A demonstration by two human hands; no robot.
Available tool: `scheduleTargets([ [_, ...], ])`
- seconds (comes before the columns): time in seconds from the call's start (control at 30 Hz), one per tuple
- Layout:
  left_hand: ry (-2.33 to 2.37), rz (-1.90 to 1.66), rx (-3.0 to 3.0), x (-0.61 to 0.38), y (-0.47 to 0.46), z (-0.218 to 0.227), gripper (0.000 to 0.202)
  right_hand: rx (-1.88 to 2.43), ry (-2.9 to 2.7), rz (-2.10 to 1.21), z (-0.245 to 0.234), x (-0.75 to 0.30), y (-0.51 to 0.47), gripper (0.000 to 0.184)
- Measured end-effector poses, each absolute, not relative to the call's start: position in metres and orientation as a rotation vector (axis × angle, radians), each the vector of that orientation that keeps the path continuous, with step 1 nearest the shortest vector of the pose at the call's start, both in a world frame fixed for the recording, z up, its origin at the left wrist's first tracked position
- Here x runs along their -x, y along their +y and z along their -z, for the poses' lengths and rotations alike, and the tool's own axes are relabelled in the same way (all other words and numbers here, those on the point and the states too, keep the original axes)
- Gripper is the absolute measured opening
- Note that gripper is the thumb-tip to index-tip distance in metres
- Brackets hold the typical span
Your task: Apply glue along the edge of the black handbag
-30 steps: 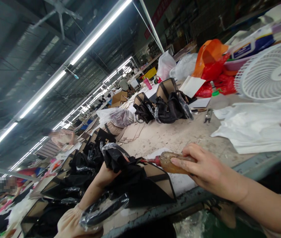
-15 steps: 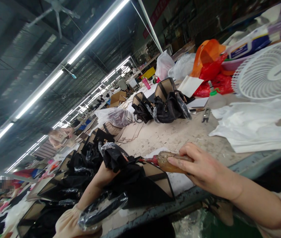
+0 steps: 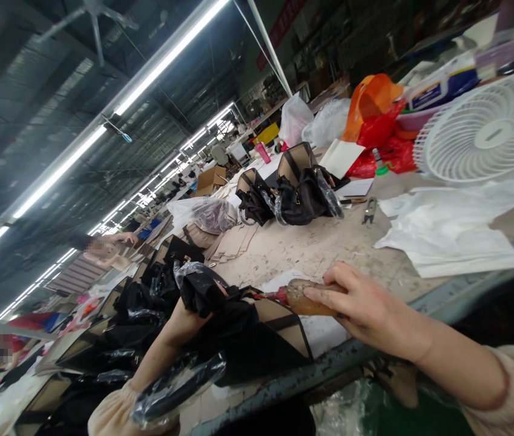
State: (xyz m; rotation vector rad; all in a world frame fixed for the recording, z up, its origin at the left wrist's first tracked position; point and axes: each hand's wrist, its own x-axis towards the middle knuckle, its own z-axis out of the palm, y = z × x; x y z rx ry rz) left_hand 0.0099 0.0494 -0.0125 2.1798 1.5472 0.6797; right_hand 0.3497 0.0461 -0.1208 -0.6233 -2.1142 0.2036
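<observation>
A black handbag [image 3: 257,345] with a beige base panel lies on its side at the table's front edge. My left hand [image 3: 192,318] is closed on gathered black material at the bag's upper part, with most fingers hidden behind it. Clear film wraps the bag's handle [image 3: 184,387], which loops over my left forearm. In my right hand [image 3: 352,297] is an amber-brown, bottle-like tool [image 3: 309,295] with a narrow red neck. That neck points left, and its tip reaches the black material beside my left hand; exact contact is hard to see.
More black bags [image 3: 134,321] are lined up to the left, and others [image 3: 302,197] stand farther back. Small snips [image 3: 369,210], a white cloth-like sheet [image 3: 456,227] and a white fan [image 3: 488,130] lie to the right. Co-workers [image 3: 105,251] are at the far left.
The whole view has shifted slightly, so things appear a little farther left. Both hands keep the same hold on the bag and the tool.
</observation>
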Motion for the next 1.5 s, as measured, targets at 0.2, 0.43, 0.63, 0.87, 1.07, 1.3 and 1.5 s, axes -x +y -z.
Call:
scheduleTargets([
  [0.2, 1.521, -0.721, -2.165, -0.015, 0.048, 0.012, 0.018, 0.690, -2.175, -0.233, 0.120, -0.352, 0.045, 0.057],
  [0.43, 1.532, -0.695, -2.163, -0.013, 0.048, 0.012, 0.018, 0.659, -2.027, -0.189, 0.119, -0.350, 0.046, 0.057],
  [0.63, 1.493, -0.715, -2.197, -0.018, 0.047, 0.010, 0.013, 0.660, -2.071, -0.211, 0.121, -0.347, 0.049, 0.056],
  [0.87, 1.528, -0.722, -2.154, -0.017, 0.048, 0.011, 0.016, 0.689, -2.145, -0.256, 0.122, -0.353, 0.047, 0.054],
  [1.07, 1.469, -0.736, -2.200, -0.018, 0.047, 0.010, 0.012, 0.663, -2.056, -0.236, 0.123, -0.351, 0.049, 0.057],
  [1.3, 1.441, -0.748, -2.214, -0.017, 0.046, 0.011, 0.011, 0.666, -2.054, -0.233, 0.126, -0.354, 0.052, 0.053],
  [1.5, 1.443, -0.728, -2.216, -0.015, 0.048, 0.012, 0.012, 0.646, -2.064, -0.271, 0.125, -0.360, 0.051, 0.057],
])
